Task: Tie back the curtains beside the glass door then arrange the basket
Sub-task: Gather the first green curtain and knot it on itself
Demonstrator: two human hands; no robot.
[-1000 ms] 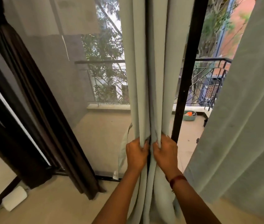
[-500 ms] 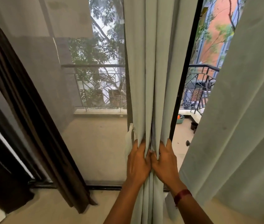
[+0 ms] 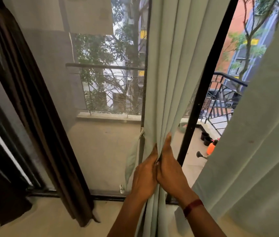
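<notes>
- Left hand [image 3: 144, 175] and right hand [image 3: 170, 171] both pinch the gathered curtain [image 3: 169, 82] by the door frame [image 3: 203, 91], fingers curled into the folds.
- Imo bunch it tight first, then free one hand for what looks like the tie [image 3: 132, 156] hanging just left.

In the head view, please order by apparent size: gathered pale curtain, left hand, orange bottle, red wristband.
1. gathered pale curtain
2. left hand
3. orange bottle and red wristband: alike; bottle is farther.
</notes>
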